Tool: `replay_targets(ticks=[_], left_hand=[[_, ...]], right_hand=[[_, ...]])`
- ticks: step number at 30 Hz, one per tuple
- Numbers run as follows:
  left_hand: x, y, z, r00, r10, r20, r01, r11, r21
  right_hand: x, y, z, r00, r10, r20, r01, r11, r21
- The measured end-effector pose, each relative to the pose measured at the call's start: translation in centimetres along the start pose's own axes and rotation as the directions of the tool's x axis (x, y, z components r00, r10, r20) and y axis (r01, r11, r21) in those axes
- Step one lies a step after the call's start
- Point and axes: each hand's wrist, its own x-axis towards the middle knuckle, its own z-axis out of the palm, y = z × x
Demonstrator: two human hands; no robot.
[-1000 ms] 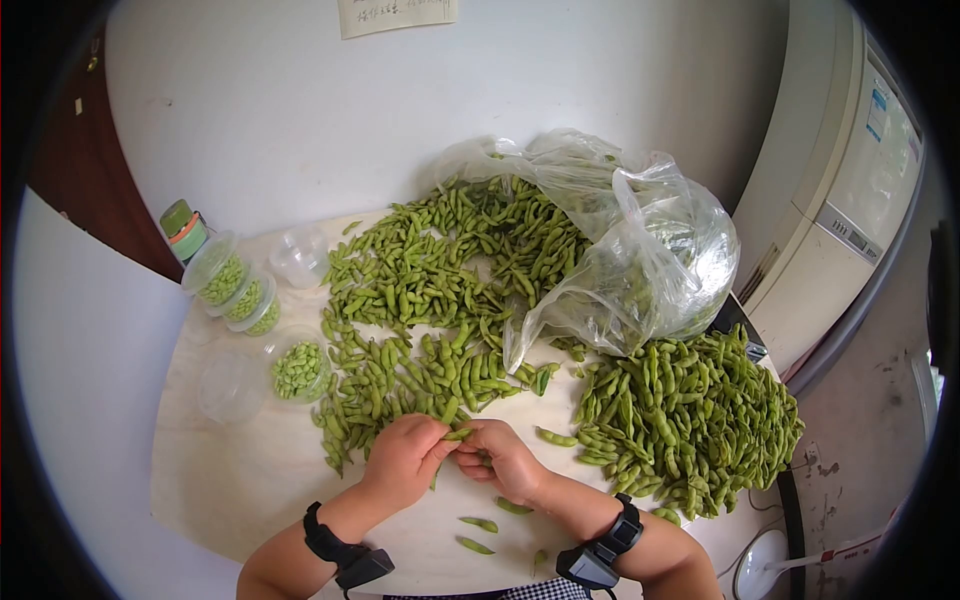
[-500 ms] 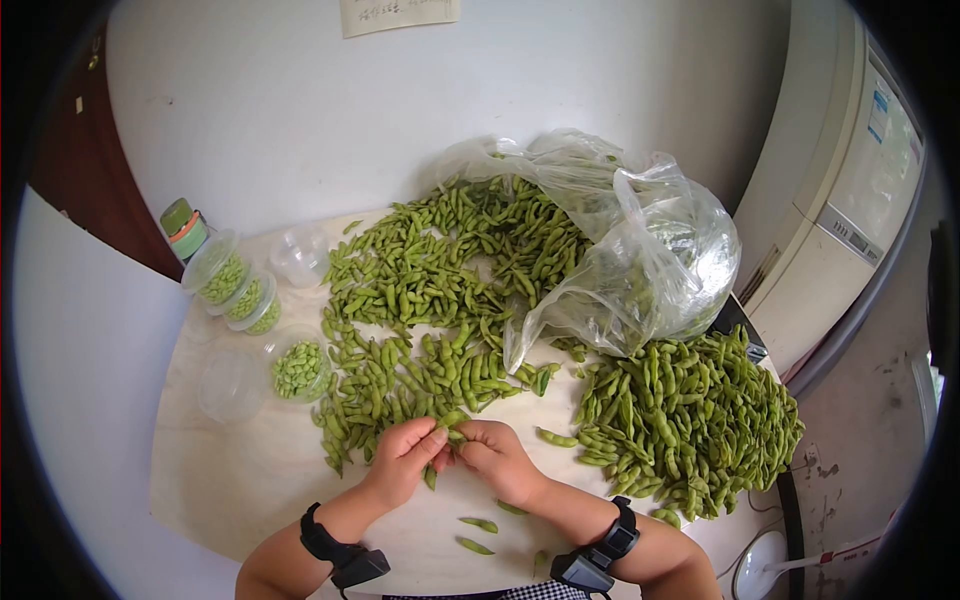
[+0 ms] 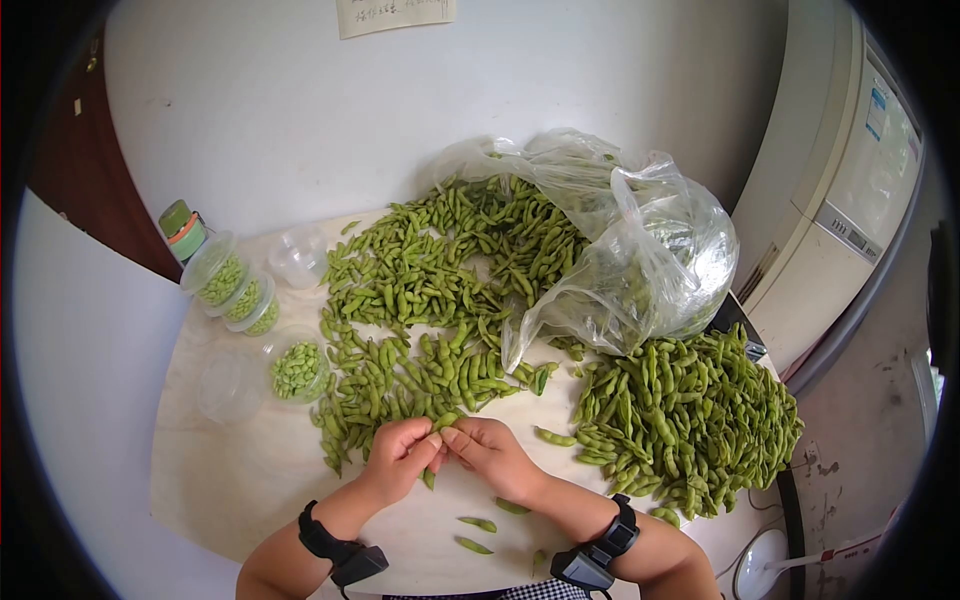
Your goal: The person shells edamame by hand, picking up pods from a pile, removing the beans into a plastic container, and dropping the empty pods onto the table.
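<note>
My left hand (image 3: 400, 460) and my right hand (image 3: 492, 460) meet at the front edge of the spread edamame pods (image 3: 420, 290). Both are closed, thumbs and fingers pinching one green edamame pod (image 3: 443, 422) between them; most of it is covered by the fingers. Just below the left fingertips another pod (image 3: 429, 479) shows on the table. A few single pods (image 3: 477, 524) lie between my forearms. To the left, a clear tub of shelled beans (image 3: 297, 370) stands open.
Stacked tubs of beans (image 3: 243, 298) and a green-lidded bottle (image 3: 182, 232) stand at the left. Empty clear containers (image 3: 230, 386) sit nearby. A clear plastic bag (image 3: 660, 250) bulges at the back right, with a large pod heap (image 3: 690, 420) before it. A white appliance (image 3: 830, 200) borders the right.
My right thumb has moved up and left onto the pod, closer to the left thumb. The pod is now more covered by my fingers. The view has shifted very slightly.
</note>
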Motion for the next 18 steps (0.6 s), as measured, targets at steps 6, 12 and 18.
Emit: replay_targets(ticks=[6, 12, 18], left_hand=[[0.1, -1.1, 0.2, 0.997, -0.028, -0.065, 0.027, 1.000, -0.013], [0.1, -2.1, 0.1, 0.995, -0.060, -0.084, 0.060, 0.998, 0.003], [0.3, -0.6, 0.5, 0.995, -0.037, -0.097, 0.039, 0.999, 0.024]], right_hand=[[0.0, 0.2, 0.2, 1.000, 0.005, -0.018, -0.007, 0.997, -0.072], [0.3, 1.7, 0.0, 0.998, 0.046, -0.043, -0.047, 0.998, -0.039], [0.1, 0.9, 0.1, 0.999, 0.018, -0.051, -0.023, 0.995, -0.095]])
